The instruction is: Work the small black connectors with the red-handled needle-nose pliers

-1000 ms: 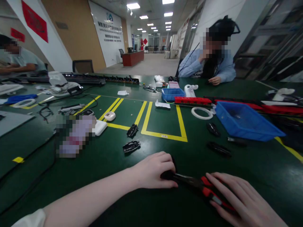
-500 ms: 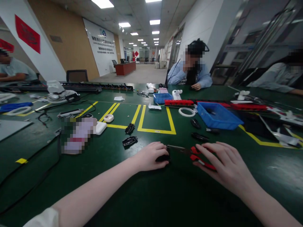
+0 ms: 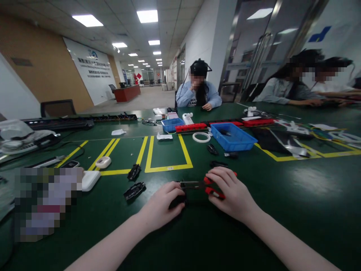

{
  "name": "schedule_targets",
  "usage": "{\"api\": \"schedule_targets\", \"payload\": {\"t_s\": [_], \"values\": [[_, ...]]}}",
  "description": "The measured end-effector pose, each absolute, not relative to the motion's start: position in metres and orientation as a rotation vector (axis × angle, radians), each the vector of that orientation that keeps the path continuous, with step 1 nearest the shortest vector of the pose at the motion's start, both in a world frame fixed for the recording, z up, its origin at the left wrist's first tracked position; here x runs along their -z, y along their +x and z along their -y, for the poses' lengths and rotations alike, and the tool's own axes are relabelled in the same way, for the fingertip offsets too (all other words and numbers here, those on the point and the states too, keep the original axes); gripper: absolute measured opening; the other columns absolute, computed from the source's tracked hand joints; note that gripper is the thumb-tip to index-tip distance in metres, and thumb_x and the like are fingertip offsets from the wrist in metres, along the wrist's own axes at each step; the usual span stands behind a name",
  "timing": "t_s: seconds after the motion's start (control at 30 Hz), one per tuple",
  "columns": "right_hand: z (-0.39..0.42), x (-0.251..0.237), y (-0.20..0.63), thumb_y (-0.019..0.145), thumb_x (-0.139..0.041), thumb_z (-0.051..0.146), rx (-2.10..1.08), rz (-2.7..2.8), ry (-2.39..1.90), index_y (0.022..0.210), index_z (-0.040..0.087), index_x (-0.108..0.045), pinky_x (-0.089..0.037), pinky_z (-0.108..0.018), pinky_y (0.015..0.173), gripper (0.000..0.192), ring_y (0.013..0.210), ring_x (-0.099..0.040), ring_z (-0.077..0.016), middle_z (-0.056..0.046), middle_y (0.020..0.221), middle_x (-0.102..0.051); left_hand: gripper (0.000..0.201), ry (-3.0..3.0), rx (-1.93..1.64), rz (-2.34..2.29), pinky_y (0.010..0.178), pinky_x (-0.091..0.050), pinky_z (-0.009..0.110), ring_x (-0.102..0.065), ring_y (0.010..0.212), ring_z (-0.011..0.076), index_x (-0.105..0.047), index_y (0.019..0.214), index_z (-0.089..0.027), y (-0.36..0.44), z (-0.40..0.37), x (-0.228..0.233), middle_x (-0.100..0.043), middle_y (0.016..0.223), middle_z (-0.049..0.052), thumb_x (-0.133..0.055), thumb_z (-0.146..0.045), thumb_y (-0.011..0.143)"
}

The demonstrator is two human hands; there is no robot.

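— Counting hands over the desk (image 3: 282, 210)?
— Two of the wearer's. Left hand (image 3: 162, 201) lying curled over one small black part (image 3: 177, 201), pinning it to the green surface; grip clenched on that part. Right hand (image 3: 231, 190) closing around the red handles of one pair of pliers (image 3: 201, 185); grip grasping the pliers, dark tips pointing left toward the black part, just beside it.
— Touching?
— Cannot tell; fingers hiding the meeting point.
— Loose black pieces?
— Two to the left of the left hand: one black clip (image 3: 134, 191) near, another (image 3: 134, 172) just behind it by the yellow line. Three more dark bits beyond the right hand: (image 3: 219, 164), (image 3: 212, 149) and (image 3: 230, 154).
— Bins?
— Two blue: a large blue bin (image 3: 238, 141) and a small blue bin (image 3: 172, 124) farther back. One red strip (image 3: 191, 127) lying between them, one white ring (image 3: 201, 137) just in front of it.
— White items on the left?
— One white oval case (image 3: 103, 162), one white flat box (image 3: 90, 180) near it.
— Yellow tape?
— One closed rectangle (image 3: 168, 167), plus double lines to its left.
— People?
— Three seated at the far side: one in a blue shirt (image 3: 199, 96) opposite, two (image 3: 284, 90) and (image 3: 329, 84) at right, well apart from the wearer's hands.
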State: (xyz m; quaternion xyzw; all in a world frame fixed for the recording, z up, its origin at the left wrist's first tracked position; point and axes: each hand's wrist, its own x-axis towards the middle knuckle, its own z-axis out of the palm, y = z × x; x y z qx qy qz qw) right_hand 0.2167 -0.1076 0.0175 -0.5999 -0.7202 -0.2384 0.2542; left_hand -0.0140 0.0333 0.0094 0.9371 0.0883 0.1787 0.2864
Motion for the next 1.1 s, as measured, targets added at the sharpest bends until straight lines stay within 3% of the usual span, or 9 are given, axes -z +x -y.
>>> {"api": "schedule_targets", "payload": {"t_s": [0.1,0.23,0.4,0.47,0.6,0.73,1.0,1.1], "values": [[0.108,-0.013,0.221,0.08,-0.055,0.015,0.434,1.936,-1.616,0.119,0.018,-0.052,-0.057,-0.039,0.085,0.039,0.105,-0.063,-0.0257,-0.013,0.117,-0.063,0.024,2.531,-0.475,-0.234,0.106,-0.048,0.042,-0.054,0.123,0.0234,-0.059,0.114,-0.02,-0.014,-0.033,-0.01,-0.058,0.125,0.008,-0.062,-0.016,0.091],[0.107,-0.008,0.224,0.076,-0.056,0.013,0.362,2.023,-1.624,0.11,0.019,-0.056,-0.056,-0.04,0.08,0.035,0.098,-0.066,-0.0254,-0.011,0.11,-0.067,0.022,2.56,-0.436,-0.272,0.112,-0.044,0.049,-0.042,0.138,0.0269,-0.057,0.115,-0.022,-0.015,-0.033,-0.011,-0.047,0.142,0.009,-0.06,-0.02,0.093],[0.106,-0.008,0.22,0.074,-0.057,0.011,0.22,2.146,-1.578,0.11,0.02,-0.056,-0.048,-0.05,0.102,0.038,0.111,-0.062,-0.0265,-0.009,0.11,-0.067,0.019,2.564,-0.372,-0.287,0.116,-0.041,0.052,-0.036,0.144,0.0268,-0.054,0.117,-0.023,-0.015,-0.033,-0.01,-0.039,0.152,0.008,-0.052,-0.019,0.098],[0.105,-0.008,0.218,0.073,-0.061,0.014,0.161,2.168,-1.6,0.107,0.021,-0.056,-0.046,-0.051,0.105,0.035,0.108,-0.063,-0.0262,-0.008,0.107,-0.067,0.02,2.566,-0.369,-0.289,0.116,-0.041,0.051,-0.037,0.144,0.0256,-0.052,0.118,-0.023,-0.015,-0.033,-0.009,-0.039,0.153,0.008,-0.048,-0.016,0.099],[0.105,-0.011,0.214,0.072,-0.068,0.017,0.129,2.177,-1.708,0.102,0.019,-0.058,-0.055,-0.042,0.087,0.032,0.098,-0.064,-0.0251,-0.009,0.103,-0.066,0.019,2.581,-0.363,-0.268,0.117,-0.04,0.051,-0.037,0.144,0.0256,-0.052,0.117,-0.023,-0.015,-0.033,-0.009,-0.041,0.153,0.007,-0.05,-0.017,0.099],[0.105,-0.016,0.212,0.074,-0.074,0.027,0.177,2.172,-1.745,0.092,0.018,-0.06,-0.052,-0.038,0.073,0.024,0.081,-0.061,-0.0221,-0.008,0.093,-0.065,0.018,2.585,-0.339,-0.219,0.115,-0.041,0.051,-0.039,0.143,0.0269,-0.053,0.112,-0.023,-0.016,-0.033,-0.011,-0.044,0.151,0.007,-0.059,-0.021,0.096],[0.101,-0.021,0.21,0.068,-0.08,0.06,0.203,2.138,-1.754,0.085,0.019,-0.057,-0.048,-0.035,0.068,0.049,0.078,-0.06,-0.0227,-0.006,0.084,-0.064,0.022,2.61,-0.309,-0.124,0.103,-0.051,0.045,-0.056,0.126,0.026,-0.056,0.109,-0.021,-0.014,-0.033,-0.015,-0.051,0.143,0.009,-0.068,-0.022,0.09],[0.1,-0.02,0.21,0.075,-0.073,0.064,0.238,2.14,-1.759,0.086,0.019,-0.057,-0.048,-0.036,0.07,0.048,0.079,-0.061,-0.0236,-0.007,0.085,-0.064,0.02,2.655,-0.359,-0.07,0.108,-0.046,0.048,-0.056,0.126,0.0253,-0.057,0.109,-0.021,-0.014,-0.033,-0.014,-0.055,0.138,0.009,-0.066,-0.026,0.092]]}}
